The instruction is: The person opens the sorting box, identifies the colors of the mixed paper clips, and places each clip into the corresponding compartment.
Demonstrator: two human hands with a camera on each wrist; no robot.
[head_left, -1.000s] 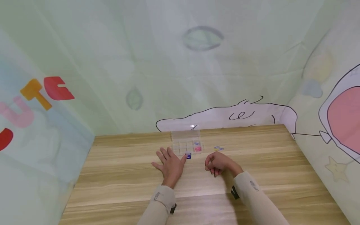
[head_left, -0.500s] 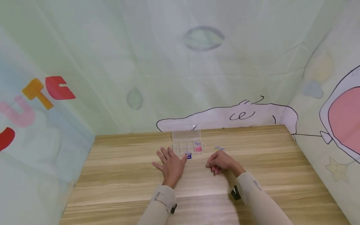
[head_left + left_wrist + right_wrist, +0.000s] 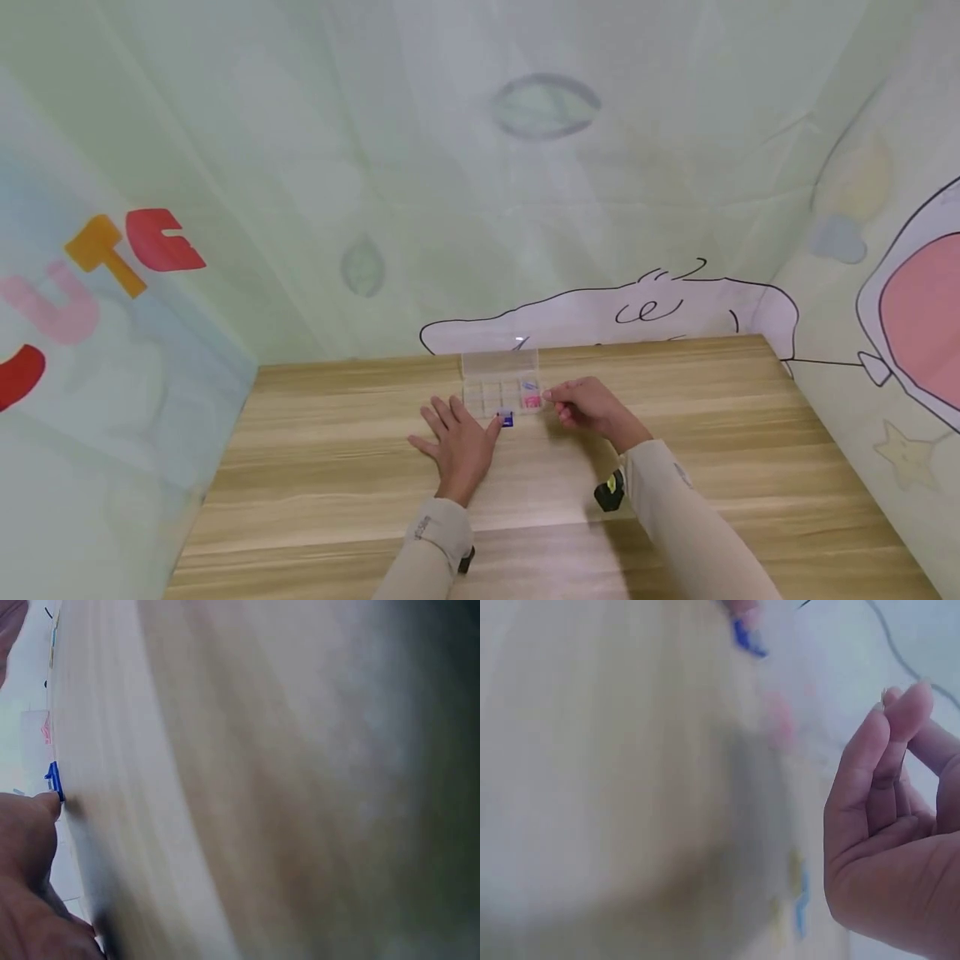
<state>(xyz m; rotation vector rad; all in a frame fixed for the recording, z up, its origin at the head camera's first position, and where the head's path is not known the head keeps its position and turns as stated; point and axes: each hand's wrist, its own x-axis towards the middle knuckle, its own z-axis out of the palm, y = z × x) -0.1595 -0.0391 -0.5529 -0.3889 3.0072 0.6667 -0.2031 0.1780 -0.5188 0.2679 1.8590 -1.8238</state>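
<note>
A clear compartment box [image 3: 491, 412] lies on the table with its lid [image 3: 498, 362] raised. Blue paper clips [image 3: 529, 387] and small pink pieces [image 3: 532, 402] fill its right-hand compartments. My left hand [image 3: 463, 450] rests spread on the tabletop at the box's front left, its thumb touching a small blue piece [image 3: 507, 422] by the front edge. Beside the box's right end, my right hand [image 3: 588, 404] pinches what appears to be a paper clip [image 3: 883, 697] between thumb and forefinger; just a thin yellowish tip shows.
Loose blue and yellow paper clips [image 3: 800, 892] lie on the wooden table [image 3: 337, 517], blurred in the right wrist view and hidden by the right hand in the head view. A printed cloth backdrop [image 3: 285, 167] stands along the table's back and sides.
My right hand has moved forward and slightly left, from in front of the loose clips to the box's right end. The left hand has stayed in place.
</note>
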